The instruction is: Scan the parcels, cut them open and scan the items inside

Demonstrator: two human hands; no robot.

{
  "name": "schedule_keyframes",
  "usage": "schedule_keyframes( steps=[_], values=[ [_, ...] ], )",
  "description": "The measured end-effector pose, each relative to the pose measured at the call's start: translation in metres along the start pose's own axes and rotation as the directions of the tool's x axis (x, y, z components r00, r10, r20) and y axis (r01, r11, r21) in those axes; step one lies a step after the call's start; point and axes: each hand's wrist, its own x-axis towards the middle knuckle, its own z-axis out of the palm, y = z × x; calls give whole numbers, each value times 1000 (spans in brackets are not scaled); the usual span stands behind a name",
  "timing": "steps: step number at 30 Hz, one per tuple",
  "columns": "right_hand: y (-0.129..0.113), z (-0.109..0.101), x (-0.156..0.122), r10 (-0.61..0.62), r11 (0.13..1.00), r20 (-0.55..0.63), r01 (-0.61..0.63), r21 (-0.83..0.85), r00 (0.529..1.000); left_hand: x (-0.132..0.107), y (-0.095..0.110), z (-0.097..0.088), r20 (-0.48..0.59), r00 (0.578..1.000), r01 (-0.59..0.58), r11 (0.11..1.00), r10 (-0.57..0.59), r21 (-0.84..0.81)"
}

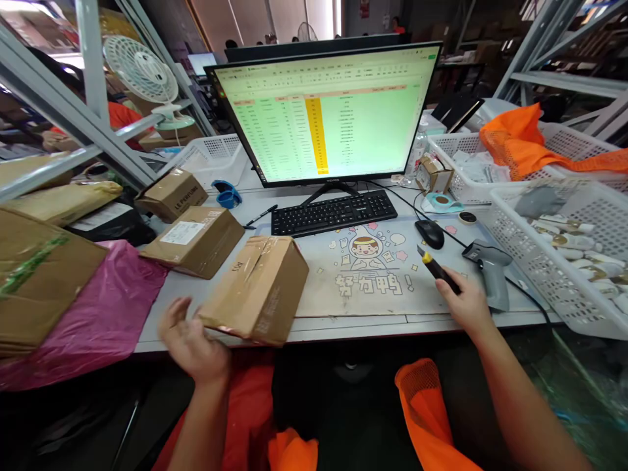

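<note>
My right hand [468, 302] is closed round a utility knife [444, 275] with a black and yellow handle, its blade pointing up and left over the desk mat. Beside that hand lies a grey barcode scanner [494, 278]. My left hand [193, 337], blurred, has its fingers apart at the near left corner of a taped cardboard box [258, 288]; whether it touches the box I cannot tell. That box sits at the desk's front edge, on the left end of the printed mat [363, 281].
Left stand a labelled carton [196, 241], a smaller carton [171, 194] and a pink plastic bag [112, 294]. Behind the mat are a keyboard [333, 212], a mouse [430, 233] and a monitor [333, 118]. At right, a white basket [564, 261] holds several small items.
</note>
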Motion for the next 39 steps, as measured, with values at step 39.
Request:
schedule_keyframes(
  steps=[39],
  values=[
    [-126, 91, 120, -595, 795, 225, 606, 26, 772, -24, 59, 46, 193, 897, -441, 839, 399, 318]
  ],
)
